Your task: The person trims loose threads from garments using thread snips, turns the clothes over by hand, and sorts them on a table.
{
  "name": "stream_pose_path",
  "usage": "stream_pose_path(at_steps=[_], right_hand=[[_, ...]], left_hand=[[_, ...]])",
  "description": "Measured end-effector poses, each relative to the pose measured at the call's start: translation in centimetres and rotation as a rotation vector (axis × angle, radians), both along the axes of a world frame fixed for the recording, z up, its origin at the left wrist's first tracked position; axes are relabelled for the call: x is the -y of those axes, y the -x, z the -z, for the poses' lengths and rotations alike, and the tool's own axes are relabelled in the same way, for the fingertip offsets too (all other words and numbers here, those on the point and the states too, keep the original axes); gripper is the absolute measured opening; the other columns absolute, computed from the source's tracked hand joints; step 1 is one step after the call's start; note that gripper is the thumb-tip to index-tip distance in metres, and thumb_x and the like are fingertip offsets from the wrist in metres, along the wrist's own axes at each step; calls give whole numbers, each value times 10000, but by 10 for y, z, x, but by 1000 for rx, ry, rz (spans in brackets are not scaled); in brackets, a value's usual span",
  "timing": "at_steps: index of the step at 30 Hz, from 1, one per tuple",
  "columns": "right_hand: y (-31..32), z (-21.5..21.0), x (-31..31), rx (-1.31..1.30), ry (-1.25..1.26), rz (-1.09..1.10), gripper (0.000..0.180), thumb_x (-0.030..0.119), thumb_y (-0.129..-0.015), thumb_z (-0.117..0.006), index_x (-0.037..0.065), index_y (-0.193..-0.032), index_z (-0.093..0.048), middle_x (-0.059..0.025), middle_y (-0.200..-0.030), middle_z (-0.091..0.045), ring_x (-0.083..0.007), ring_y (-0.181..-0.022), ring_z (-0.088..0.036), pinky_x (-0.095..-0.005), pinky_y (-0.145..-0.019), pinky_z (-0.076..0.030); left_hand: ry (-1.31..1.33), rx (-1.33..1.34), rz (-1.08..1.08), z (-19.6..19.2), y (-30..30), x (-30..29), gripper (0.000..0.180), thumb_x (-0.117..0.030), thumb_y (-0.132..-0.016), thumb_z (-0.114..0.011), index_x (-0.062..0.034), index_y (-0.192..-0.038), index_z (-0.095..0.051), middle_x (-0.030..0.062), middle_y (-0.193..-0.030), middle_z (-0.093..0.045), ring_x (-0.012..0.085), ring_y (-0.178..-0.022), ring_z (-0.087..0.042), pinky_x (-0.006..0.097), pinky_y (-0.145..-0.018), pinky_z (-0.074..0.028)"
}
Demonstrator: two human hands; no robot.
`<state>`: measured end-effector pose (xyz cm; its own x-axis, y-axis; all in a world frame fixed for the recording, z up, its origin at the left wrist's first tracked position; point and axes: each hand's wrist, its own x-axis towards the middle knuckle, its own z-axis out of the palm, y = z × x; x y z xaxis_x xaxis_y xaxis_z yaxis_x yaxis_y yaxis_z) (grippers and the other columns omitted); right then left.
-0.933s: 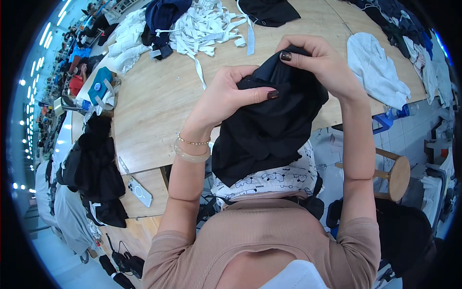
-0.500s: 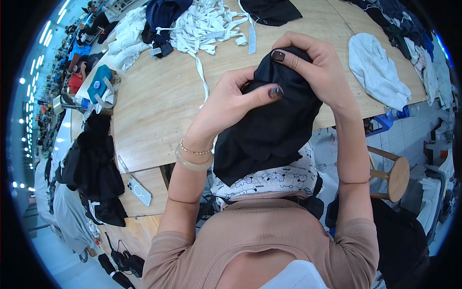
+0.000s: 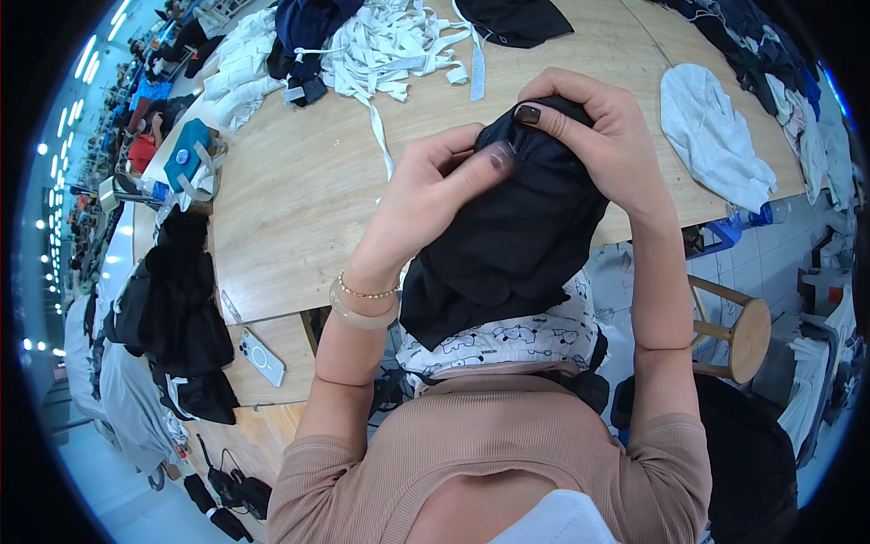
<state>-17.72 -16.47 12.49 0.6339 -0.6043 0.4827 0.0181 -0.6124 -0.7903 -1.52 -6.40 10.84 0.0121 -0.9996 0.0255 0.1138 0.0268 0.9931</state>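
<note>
Setting: wide pale wooden worktable (image 3: 299,181) in a long, brightly lit workshop, seen from above; the person sits at its near edge.
Garment: black soft fabric garment (image 3: 517,245), bunched and lifted clear of the tabletop, its lower part hanging toward the person's lap, over a white cloth with small dark prints (image 3: 507,340).
Left hand: left hand (image 3: 435,195) curled shut on the upper left of the black garment, thumb pressed flat against the cloth close to the other hand's thumb.
Right hand: right hand (image 3: 603,136) closed over the top of the garment, thumb with a dark-painted nail pinching a fold at its peak.
Change: compared with the earlier views, the two hands are closer together at the top of the cloth, and the left thumb has slid up to meet the right one; the garment itself hangs in much the same place.
Reading: I judge the grip is narrowing to one small spot on the top fold, as if a seam or edge is being checked or worked between the thumbs.
Wrist: thin gold bead bracelet and pale bangle (image 3: 361,304) on the left wrist.
Tabletop: heap of white fabric strips (image 3: 390,45) at the far side, well apart from the hands; a light grey folded garment (image 3: 711,136) to the right.
Lower shelf: white smartphone (image 3: 262,356) lying flat, near a pile of dark clothes (image 3: 177,308).
Floor: round wooden stool (image 3: 748,337) to the right.
</note>
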Motion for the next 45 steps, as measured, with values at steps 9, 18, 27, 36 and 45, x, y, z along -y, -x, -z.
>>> stream_pose_path(at_steps=[9,18,27,36,45], right_hand=[[3,-1,3,-27,62,28,136,99,-824,-610,-8,-907,-614,-101,-724,-611,-167,-633,-569,-247,-611,-441],[1,4,-77,-203,666,60,152,103,-687,-567,86,-832,-526,-34,-727,-440,-172,-642,-493,-279,-535,-389],[19,35,-95,-203,-66,-615,175,181,-783,-662,44,-884,-618,-52,-724,-547,-203,-659,-587,-282,-556,-457],[-14,26,-21,201,-426,-233,353,288,-833,-600,32,-1072,-562,-54,-1007,-577,-113,-931,-538,-245,-820,-408],[-5,5,-14,-134,-800,-526,302,144,-790,-690,-52,-1015,-646,-42,-876,-661,-67,-793,-581,-193,-733,-462]], left_hand=[[61,147,-49,3,-4,8,108,-70,-798,-649,30,-806,-609,-51,-697,-539,23,-652,-433,195,-560,-369],[969,817,-482,16,-13,8,301,45,-568,-653,-61,-849,-633,69,-810,-589,207,-665,-547,268,-544,-429],[1055,833,-489,18,-37,-13,267,45,-667,-655,-90,-897,-676,68,-869,-606,156,-656,-512,217,-499,-389],[1058,815,-561,21,-30,-24,298,26,-639,-704,-123,-895,-674,56,-909,-527,175,-723,-525,236,-570,-423],[1072,974,-395,23,-42,-27,296,54,-603,-740,-53,-855,-629,52,-814,-551,169,-636,-541,245,-516,-426]])
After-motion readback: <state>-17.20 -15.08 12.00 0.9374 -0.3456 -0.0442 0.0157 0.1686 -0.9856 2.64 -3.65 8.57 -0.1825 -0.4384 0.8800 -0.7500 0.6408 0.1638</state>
